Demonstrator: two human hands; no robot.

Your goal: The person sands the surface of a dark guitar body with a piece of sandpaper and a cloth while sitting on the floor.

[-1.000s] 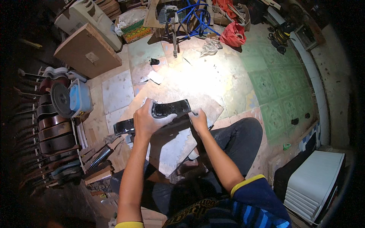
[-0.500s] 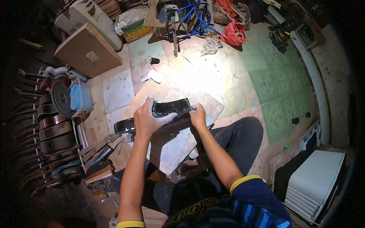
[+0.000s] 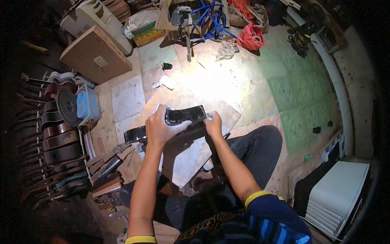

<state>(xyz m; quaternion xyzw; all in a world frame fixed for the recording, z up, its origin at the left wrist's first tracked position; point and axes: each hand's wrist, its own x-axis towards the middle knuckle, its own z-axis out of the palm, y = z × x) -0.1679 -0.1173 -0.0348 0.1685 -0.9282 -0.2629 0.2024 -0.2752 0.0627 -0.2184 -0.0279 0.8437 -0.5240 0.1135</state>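
A small glossy black guitar body is held on its edge above my lap, its curved side facing up and whitish dust smeared on it. My left hand is closed round its narrow waist, with the thumb stretched along the near side. At its right end my right hand has its fingers curled and pressed together against the edge; whatever is inside them is hidden. Beneath the body lies a pale board with a jagged edge, across my crossed legs.
Guitar-like instruments stand in a dark row at left, beside a clear tub with a blue container. Ahead are a small black cup, white paper scraps and a red bag. A white slatted cabinet stands at right.
The guitar body and my left hand stay almost where they were. My right hand's fingers have shifted slightly at the body's right end.
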